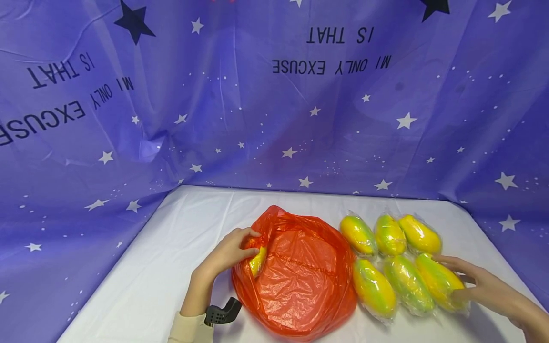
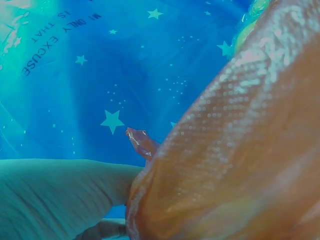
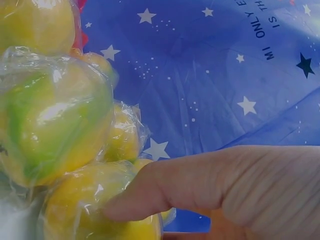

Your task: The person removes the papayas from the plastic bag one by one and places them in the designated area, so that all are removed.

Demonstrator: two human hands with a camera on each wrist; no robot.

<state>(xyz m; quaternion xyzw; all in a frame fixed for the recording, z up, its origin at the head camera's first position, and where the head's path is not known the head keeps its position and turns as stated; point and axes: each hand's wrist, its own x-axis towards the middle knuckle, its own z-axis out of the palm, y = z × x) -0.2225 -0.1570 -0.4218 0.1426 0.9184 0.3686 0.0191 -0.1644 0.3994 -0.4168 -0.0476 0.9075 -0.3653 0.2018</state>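
My left hand (image 1: 231,250) pinches the left rim of a red plastic bag (image 1: 300,286), which lies spread with its mouth facing up. In the left wrist view the bag's side (image 2: 235,150) fills the right half, the thumb (image 2: 75,195) against its edge. Just inside the rim, by my left fingers, a yellow patch (image 1: 257,262) shows, probably another fruit. My right hand (image 1: 484,286) grips the front right papaya (image 1: 437,281), yellow-green and wrapped in clear plastic. Its thumb (image 3: 150,192) presses on the wrapping in the right wrist view; the other fingers are mostly hidden.
Several more wrapped papayas stand in two rows right of the bag, among them a front left one (image 1: 374,288) and a back middle one (image 1: 389,236). A white cloth covers the table (image 1: 150,267). Behind hangs a purple star-printed curtain (image 1: 257,119).
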